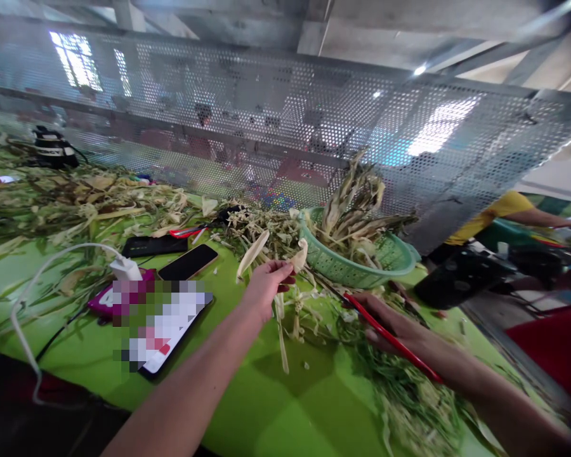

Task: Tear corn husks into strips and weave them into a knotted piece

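Observation:
Between the thumb and fingers of my left hand [268,283] is a pale, curled piece of dried husk [300,256], pinched above the table. Red-handled scissors [404,353] are in my right hand [385,317]; their long handle runs back along my wrist, and the dark blades point toward the husk. Just beyond my hands stands a green plastic basket [356,274] with long dried husks [354,197] sticking up out of it. Under my left hand hang thin, pale strips [283,346]. A heap of green stringy trimmings [419,387] lies below my right hand.
At left on the green table [266,406] are phones, including a dark one [188,261], a purple box [107,298] with a white charger [126,269], and a cable. Dried scraps spread along a perforated metal screen [247,114]. A black container [464,276] and a person in yellow [492,216] are at right.

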A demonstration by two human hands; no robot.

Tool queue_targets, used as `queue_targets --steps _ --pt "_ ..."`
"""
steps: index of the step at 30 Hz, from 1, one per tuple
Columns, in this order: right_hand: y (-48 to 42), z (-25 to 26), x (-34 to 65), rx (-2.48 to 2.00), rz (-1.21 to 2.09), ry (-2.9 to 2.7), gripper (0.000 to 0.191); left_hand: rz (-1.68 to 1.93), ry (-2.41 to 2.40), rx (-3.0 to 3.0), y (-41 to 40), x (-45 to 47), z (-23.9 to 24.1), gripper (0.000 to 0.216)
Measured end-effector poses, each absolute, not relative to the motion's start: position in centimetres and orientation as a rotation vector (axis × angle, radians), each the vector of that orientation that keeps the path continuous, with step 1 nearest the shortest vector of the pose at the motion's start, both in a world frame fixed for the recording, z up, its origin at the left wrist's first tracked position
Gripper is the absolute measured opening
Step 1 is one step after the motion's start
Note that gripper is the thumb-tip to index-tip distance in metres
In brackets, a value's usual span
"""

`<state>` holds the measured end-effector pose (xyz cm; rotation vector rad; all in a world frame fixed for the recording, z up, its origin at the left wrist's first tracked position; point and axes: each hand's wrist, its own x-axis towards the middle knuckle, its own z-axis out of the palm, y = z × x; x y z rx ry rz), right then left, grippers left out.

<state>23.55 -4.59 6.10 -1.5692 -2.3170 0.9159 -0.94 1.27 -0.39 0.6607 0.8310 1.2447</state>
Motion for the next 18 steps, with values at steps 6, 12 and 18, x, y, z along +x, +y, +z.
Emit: queue_targets --steps 6,12,18 --pt "-4.5 5.8 21.5 -1.513 0.977 -2.239 0.074 1.229 0.801 0.67 1.0 -0.6 -0.4 0.009" --pt "-4.1 4.9 20.9 -1.437 0.984 -2.231 0.065 1.21 0.791 0.661 0.6 -0.2 0.1 0.01" --pt "-3.8 4.6 20.5 -1.415 0.938 -2.208 0.057 1.199 0.797 0.677 0.3 -0.2 0.3 0.014"
